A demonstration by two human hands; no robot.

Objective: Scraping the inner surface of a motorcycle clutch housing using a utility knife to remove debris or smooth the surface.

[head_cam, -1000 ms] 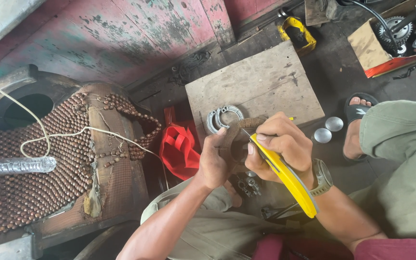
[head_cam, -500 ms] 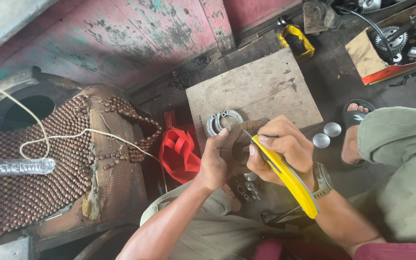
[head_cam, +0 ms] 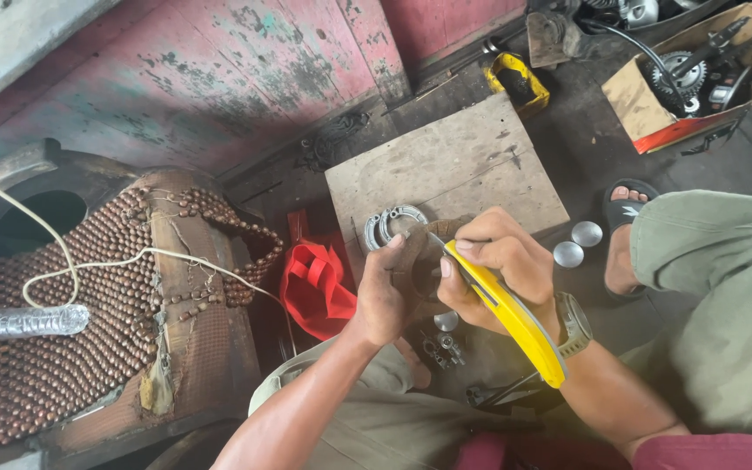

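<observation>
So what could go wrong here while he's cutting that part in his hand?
The blade of the yellow knife in the right hand works close to the left hand gripping the dark part; a slip could cut the fingers. The part is held in the air, not braced on the wooden board, so it may twist.

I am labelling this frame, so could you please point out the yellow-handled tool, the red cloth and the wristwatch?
yellow-handled tool (head_cam: pixel 515 320), head view, middle of its yellow handle.
red cloth (head_cam: pixel 315 287), head view, its folded middle.
wristwatch (head_cam: pixel 574 324), head view, its band.
</observation>
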